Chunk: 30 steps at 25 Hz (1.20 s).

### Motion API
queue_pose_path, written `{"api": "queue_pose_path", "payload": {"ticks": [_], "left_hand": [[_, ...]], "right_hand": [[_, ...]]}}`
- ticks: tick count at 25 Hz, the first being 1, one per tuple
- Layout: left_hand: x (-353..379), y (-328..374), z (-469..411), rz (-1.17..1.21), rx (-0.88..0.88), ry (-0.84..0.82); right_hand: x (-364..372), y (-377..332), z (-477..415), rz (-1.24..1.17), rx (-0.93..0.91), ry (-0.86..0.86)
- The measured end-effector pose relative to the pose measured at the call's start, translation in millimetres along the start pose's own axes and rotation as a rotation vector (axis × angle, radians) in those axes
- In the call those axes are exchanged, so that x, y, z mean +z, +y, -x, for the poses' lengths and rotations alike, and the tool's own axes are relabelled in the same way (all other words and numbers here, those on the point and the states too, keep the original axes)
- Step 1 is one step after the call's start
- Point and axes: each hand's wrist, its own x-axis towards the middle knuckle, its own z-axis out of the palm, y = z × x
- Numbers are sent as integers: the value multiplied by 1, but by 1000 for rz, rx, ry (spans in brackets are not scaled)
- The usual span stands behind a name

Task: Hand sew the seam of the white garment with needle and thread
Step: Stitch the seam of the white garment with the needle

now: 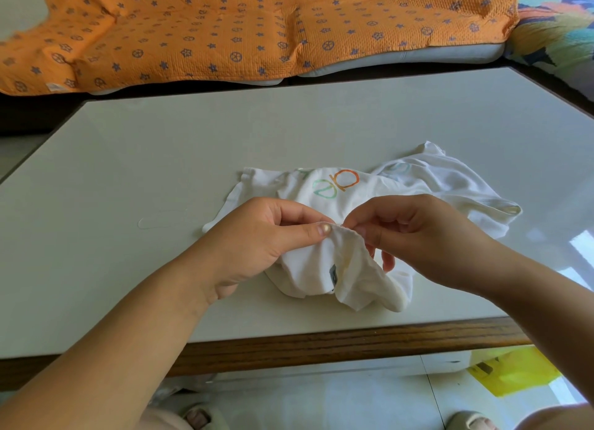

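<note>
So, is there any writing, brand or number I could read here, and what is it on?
Coloured print on the white garment: rounded green-to-orange letters, upside down and partly folded under; no word can be made out.
Small dark label on the garment: too small to read.
Dark mark on the yellow bag: blurred.
Orange blanket: only star and wheel shapes, no words.

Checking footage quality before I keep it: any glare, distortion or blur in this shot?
Head view: glare on the table at right; wide-angle lens bows the table edges; left hand, right hand and white garment are sharp; needle too small to see.
</note>
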Motion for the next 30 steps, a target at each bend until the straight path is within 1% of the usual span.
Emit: {"api": "queue_pose_path", "payload": {"ticks": [5,11,15,17,18,20,22,25,27,30], "left_hand": [[0,2,0,25,8,0],[9,-6,-1,-49,29,-14],[11,-6,-1,-24,59,17],[11,-4,-2,-16,62,31],[12,-3,-2,-14,60,33],[13,-3,-2,-20,57,26],[14,-3,-2,-25,57,21],[14,-3,-3,-16,43,18],[13,-3,-3,-6,21,21],[12,-3,-3,21,-17,13]], "right_hand": [[2,4,-2,-86,9,-5],[12,-3,-3,-273,52,1],[15,-5,-4,-283,86,2],[14,-6,-1,-203,87,33],[13,-6,2,-110,71,65],[14,-5,6,123,-17,161],[17,-6,7,244,-131,245],[17,-2,5,262,-259,243],[16,0,4,244,-282,224],[18,0,2,305,-339,279]]}}
